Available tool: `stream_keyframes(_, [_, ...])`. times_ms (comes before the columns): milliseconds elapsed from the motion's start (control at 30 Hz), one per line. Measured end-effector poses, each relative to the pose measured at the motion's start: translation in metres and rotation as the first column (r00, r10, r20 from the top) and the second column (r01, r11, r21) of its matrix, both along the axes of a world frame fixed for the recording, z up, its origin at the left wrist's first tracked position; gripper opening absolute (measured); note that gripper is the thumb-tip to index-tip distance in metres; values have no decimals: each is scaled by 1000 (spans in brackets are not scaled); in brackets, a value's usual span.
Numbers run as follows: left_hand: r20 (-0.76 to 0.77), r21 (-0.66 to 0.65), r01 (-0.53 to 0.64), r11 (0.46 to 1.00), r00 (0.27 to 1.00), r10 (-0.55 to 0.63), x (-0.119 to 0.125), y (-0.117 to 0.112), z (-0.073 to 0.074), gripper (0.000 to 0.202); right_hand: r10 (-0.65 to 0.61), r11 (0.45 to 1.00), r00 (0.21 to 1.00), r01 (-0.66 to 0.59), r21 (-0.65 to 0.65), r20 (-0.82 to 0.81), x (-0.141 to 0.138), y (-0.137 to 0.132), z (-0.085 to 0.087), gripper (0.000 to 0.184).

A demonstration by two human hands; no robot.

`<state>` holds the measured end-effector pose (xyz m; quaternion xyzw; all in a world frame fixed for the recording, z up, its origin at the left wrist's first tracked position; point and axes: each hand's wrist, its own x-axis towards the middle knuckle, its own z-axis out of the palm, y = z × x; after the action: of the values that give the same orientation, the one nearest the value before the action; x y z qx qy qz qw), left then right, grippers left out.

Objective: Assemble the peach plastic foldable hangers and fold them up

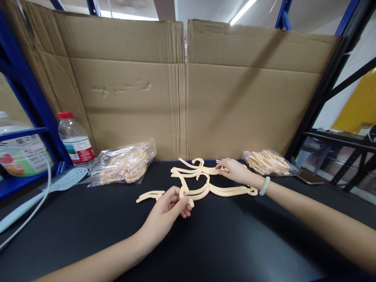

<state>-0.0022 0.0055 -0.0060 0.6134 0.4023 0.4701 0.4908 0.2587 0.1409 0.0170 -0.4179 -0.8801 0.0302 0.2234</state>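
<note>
My left hand [173,203] pinches a cream plastic folding hanger near its curved hook [182,192], thumb on top. One arm of this hanger [149,195] sticks out to the left of the hand. Just beyond lies another cream hanger [229,191], its arms spread and its hook upright in the middle. Farther back, my right hand [232,170] has its fingers closed on the right arm of a cream hanger [208,170]; its fingertips are partly hidden. Several hanger arms overlap there, so I cannot fully separate the pieces.
Clear bags of folded hangers lie at the back left [126,164] and back right [267,161]. A hairbrush [69,178], a white cable [44,199] and a red-capped bottle [76,141] are at left. A phone [308,177] lies right. Cardboard [123,90] walls the black table's [223,243] back.
</note>
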Motion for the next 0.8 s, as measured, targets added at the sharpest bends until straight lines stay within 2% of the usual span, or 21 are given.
stream_keyframes(133, [33, -27, -29, 999, 999, 30, 0, 0, 1, 34, -20, 999, 999, 19, 29, 32, 7, 9, -16, 8])
stream_keyframes(333, [132, -96, -87, 992, 986, 99, 1, 1, 3, 29, 1, 998, 1000, -1, 55, 3, 4, 12, -18, 7])
stream_keyframes(567, [147, -104, -116, 988, 980, 131, -1, 0, 4, 28, 11, 999, 995, -6, 50, -101, 5, 1, -4, 3])
stream_keyframes(800, [180, -115, -168, 979, 966, 187, -2, -2, 13, 28, 35, 997, 969, -18, 73, -244, 17, -33, 18, 7])
